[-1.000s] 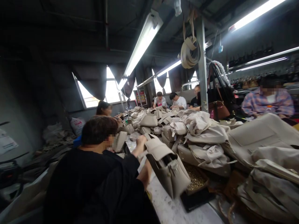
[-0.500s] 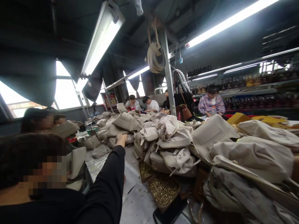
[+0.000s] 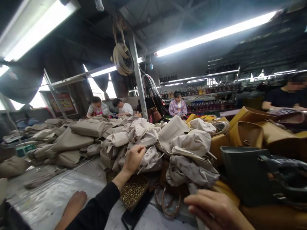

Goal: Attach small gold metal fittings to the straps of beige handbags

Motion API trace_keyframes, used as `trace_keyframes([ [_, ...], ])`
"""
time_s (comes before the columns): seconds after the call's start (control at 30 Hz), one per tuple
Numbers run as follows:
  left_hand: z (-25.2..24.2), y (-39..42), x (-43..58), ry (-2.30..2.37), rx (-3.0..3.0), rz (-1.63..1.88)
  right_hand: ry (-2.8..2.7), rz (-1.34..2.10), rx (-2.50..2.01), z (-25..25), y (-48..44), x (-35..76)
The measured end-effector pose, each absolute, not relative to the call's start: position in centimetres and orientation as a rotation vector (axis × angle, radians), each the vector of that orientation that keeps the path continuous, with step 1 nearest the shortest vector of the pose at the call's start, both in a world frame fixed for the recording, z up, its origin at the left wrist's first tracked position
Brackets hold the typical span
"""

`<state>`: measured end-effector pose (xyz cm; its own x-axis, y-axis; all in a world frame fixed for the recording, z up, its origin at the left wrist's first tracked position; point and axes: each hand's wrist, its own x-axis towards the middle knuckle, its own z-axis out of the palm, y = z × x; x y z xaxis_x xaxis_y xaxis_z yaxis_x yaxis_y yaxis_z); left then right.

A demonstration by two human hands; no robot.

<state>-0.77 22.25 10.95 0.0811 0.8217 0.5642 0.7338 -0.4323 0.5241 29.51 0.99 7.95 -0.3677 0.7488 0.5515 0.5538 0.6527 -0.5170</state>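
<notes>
My right hand (image 3: 216, 210) comes in at the bottom right, palm down, its fingers lying loosely together and pointing left, above the table edge near a tangle of brown straps (image 3: 168, 201). I see nothing gripped in it. My left hand is out of view. A co-worker's hand (image 3: 133, 158) on a black-sleeved arm reaches from the lower left and rests closed on a heap of beige bags (image 3: 144, 140). Below that wrist sits a cardboard tray of small brass fittings (image 3: 131, 191). The co-worker's other bare hand (image 3: 74, 203) lies on the table.
Beige bags cover the long table (image 3: 48, 195) to the left and far end. Mustard-yellow bags (image 3: 247, 134) and a dark green bag (image 3: 242, 175) stack up at the right. A steel post (image 3: 139, 83) hung with straps stands mid-table. Several people work beyond.
The view has swung right, away from the co-worker in black. Their arm now reaches the nearer bag heap. My right hand has come into view, and the yellow and green bags now show.
</notes>
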Motion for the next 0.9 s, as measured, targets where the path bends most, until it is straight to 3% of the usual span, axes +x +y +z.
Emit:
trace_keyframes([
  [0.17,6.4,12.1,7.3,1.101,2.378,1.06,-1.952,0.077,-1.248,12.4,8.3,34.7],
  [0.33,1.2,6.2,10.8,1.129,2.065,1.12,-1.927,-0.223,-1.541,14.4,16.7,40.1],
  [0.43,-0.3,6.2,12.2,1.248,2.026,1.129,-1.958,-0.298,-1.584,14.7,20.1,40.9],
  [0.57,1.7,8.9,15.4,1.327,2.199,1.172,-2.103,-0.461,-1.493,15.7,24.2,38.1],
  [0.7,2.8,10.9,18.5,1.223,2.411,0.922,-2.329,-0.586,-1.308,17.1,29.1,32.9],
  [0.9,-2.8,13.1,19.3,1.135,2.448,0.719,-2.509,-0.65,-1.209,16.8,34.5,27.7],
])
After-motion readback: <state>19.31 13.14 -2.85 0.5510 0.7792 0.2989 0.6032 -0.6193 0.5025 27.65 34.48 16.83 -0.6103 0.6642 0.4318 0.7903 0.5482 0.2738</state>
